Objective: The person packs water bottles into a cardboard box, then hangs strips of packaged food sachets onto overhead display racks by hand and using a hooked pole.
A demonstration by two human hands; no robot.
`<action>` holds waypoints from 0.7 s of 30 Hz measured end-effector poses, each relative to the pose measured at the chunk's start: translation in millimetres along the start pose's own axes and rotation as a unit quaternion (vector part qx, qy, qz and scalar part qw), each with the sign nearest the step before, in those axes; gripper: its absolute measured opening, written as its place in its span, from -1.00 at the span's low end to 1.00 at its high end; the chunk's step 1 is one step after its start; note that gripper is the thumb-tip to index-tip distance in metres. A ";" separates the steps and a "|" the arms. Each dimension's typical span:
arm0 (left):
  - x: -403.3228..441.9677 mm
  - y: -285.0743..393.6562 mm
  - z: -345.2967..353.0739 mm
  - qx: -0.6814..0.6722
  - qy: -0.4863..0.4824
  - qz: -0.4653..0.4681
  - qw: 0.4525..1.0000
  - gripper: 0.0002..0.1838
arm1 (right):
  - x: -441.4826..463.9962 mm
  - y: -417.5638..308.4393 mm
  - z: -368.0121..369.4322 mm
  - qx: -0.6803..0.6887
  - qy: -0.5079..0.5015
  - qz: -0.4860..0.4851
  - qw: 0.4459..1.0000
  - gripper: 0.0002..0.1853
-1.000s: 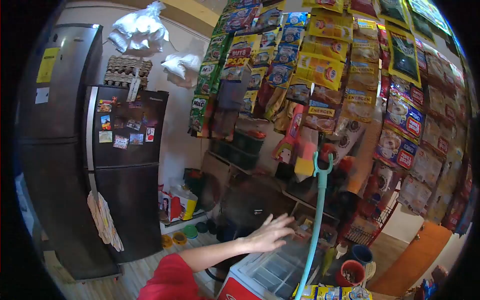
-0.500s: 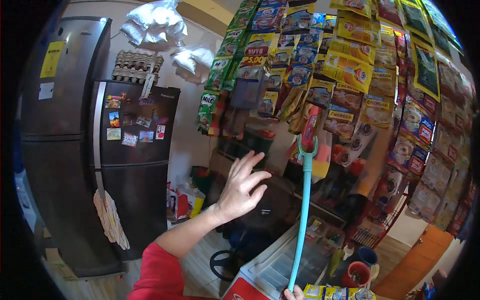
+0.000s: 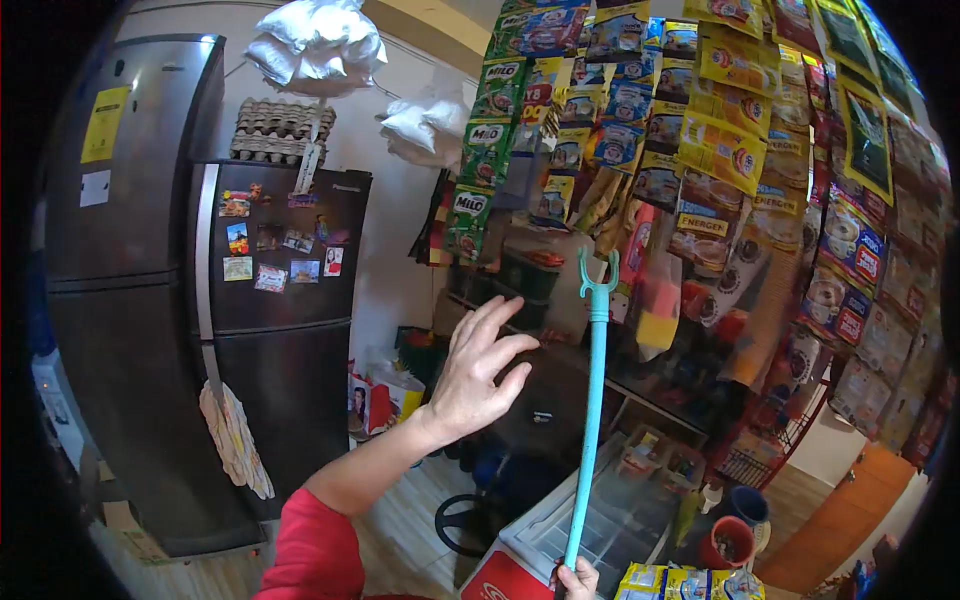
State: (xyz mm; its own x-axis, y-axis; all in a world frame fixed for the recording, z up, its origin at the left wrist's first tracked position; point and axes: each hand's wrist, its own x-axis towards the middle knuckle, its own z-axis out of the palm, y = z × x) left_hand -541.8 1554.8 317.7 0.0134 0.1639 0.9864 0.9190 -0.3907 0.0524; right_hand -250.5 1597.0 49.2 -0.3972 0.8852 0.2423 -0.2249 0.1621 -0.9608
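My left hand (image 3: 478, 372) is raised in mid-air at the middle of the view, fingers apart and holding nothing. At the bottom edge, my right hand (image 3: 577, 580) is wrapped round the lower part of a teal hook pole (image 3: 588, 430). The pole stands nearly upright, and its forked tip is just below the hanging sachet strips. Near that tip hang Energen sachets (image 3: 703, 222) and a clear packet with yellow and pink contents (image 3: 658, 318). Green Milo sachets (image 3: 470, 215) hang above my left hand.
Two dark refrigerators (image 3: 275, 400) stand at the left, with egg trays (image 3: 280, 130) on the nearer one. White bags (image 3: 318, 45) hang above. A glass-topped freezer (image 3: 530, 560) is below the pole, beside a red container (image 3: 728, 542) and yellow sachets (image 3: 690, 583).
The view has shifted, so the shelves and sachets sit further right. The pole's forked tip has moved slightly left and up, away from the sachets it overlapped. My left hand stays raised and spread.
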 end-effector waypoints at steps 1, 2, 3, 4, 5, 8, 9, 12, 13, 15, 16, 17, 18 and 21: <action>-1.6 1.1 -0.7 0.000 -0.003 0.003 1.000 -0.73 | 0.7 -0.1 2.6 -0.002 -0.003 0.004 1.000 -0.89; -2.9 2.1 -1.3 0.000 -0.006 0.005 1.000 -0.73 | 2.4 5.5 2.1 0.000 -0.012 0.001 1.000 -0.88; -4.0 2.2 -1.3 0.000 -0.008 0.008 1.000 -0.73 | 3.3 6.5 2.8 0.002 -0.016 0.001 1.000 -0.88; -4.8 0.9 -1.1 0.001 -0.014 0.008 1.000 -0.72 | 4.2 7.1 3.9 0.003 -0.020 0.002 1.000 -0.89; -5.6 -1.1 -0.7 0.002 -0.017 0.006 1.000 -0.72 | 5.1 7.6 5.1 0.005 -0.024 0.003 1.000 -0.89; -7.2 -8.7 2.4 0.003 -0.025 0.000 1.000 -0.72 | 7.2 6.3 12.4 0.003 -0.006 0.014 1.000 -0.90; -6.6 -11.0 4.4 0.003 -0.024 -0.003 1.000 -0.72 | 8.7 5.6 13.3 0.004 -0.006 0.015 1.000 -0.90; -5.4 -16.7 8.3 0.011 -0.022 -0.012 1.000 -0.72 | 12.1 4.5 15.2 0.005 -0.004 0.017 1.000 -0.91; -5.1 -18.3 9.1 0.015 -0.021 -0.015 1.000 -0.72 | 12.8 2.4 16.5 0.004 -0.004 0.017 1.000 -0.91; -5.2 -20.9 9.9 0.011 -0.026 -0.024 0.999 -0.72 | 14.3 -1.1 18.3 0.005 -0.006 0.019 1.000 -0.91; -5.4 -22.2 9.9 0.009 -0.028 -0.028 0.999 -0.72 | 15.2 -2.6 19.0 0.007 -0.009 0.021 1.000 -0.91; -6.2 -23.4 11.2 0.003 -0.032 -0.029 0.999 -0.72 | 16.6 -2.8 19.2 0.009 -0.012 0.023 1.000 -0.91; -8.2 -25.5 13.8 -0.002 -0.036 -0.030 0.999 -0.72 | 19.2 -1.2 19.6 0.009 -0.011 0.015 1.000 -0.91; -14.5 -27.1 21.6 -0.015 -0.055 -0.029 0.998 -0.72 | 22.8 3.0 19.1 0.011 -0.004 -0.006 1.000 -0.90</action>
State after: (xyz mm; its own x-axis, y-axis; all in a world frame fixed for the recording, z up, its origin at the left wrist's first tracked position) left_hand -558.4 1582.5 298.6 0.0063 0.2849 0.9585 0.9071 -0.4051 0.1144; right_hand -277.2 1609.4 54.4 -0.4007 0.8801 0.2545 -0.2483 0.1631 -0.9549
